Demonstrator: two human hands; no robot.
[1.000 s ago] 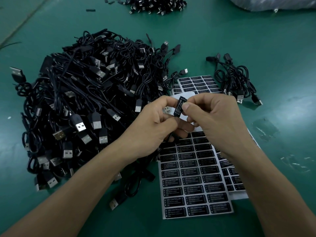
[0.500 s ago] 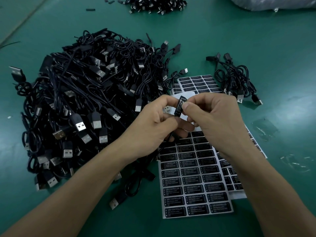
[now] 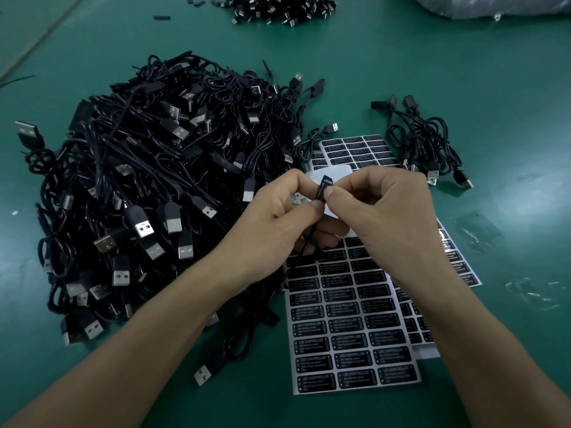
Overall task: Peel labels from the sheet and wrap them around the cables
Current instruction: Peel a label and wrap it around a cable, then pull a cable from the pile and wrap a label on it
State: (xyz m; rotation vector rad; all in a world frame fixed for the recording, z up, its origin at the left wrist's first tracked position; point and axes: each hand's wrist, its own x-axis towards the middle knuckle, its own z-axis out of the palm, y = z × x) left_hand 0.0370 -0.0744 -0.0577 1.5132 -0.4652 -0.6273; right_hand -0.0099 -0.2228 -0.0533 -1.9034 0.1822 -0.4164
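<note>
Label (image 3: 323,189) stands nearly upright above the sheets, pinched between both hands and folded round a thin black cable (image 3: 304,253) that drops from the left grip (image 3: 278,217) toward the worktop (image 3: 463,72). The left grip has thumb and forefinger closed on the cable and the label's lower end, probably to keep the cable steady. The right grip (image 3: 389,208) pinches the label's edge from the other side, seemingly pressing the sticky flap shut. Holding it up clear of the label sheet (image 3: 349,335) likely stops the adhesive from catching on anything.

That sheet lies right below the hands for short reaches, overlapping a second sheet (image 3: 358,149). The big cable pile (image 3: 154,196) sits to the left and a small bunch of cables (image 3: 429,143) to the right, perhaps the finished ones.

Against the frames a second and half a second ago, both hands hold the same spot and the same pinch. The label now looks slightly narrower, as if closed further round the cable. Nothing on the worktop has shifted.
</note>
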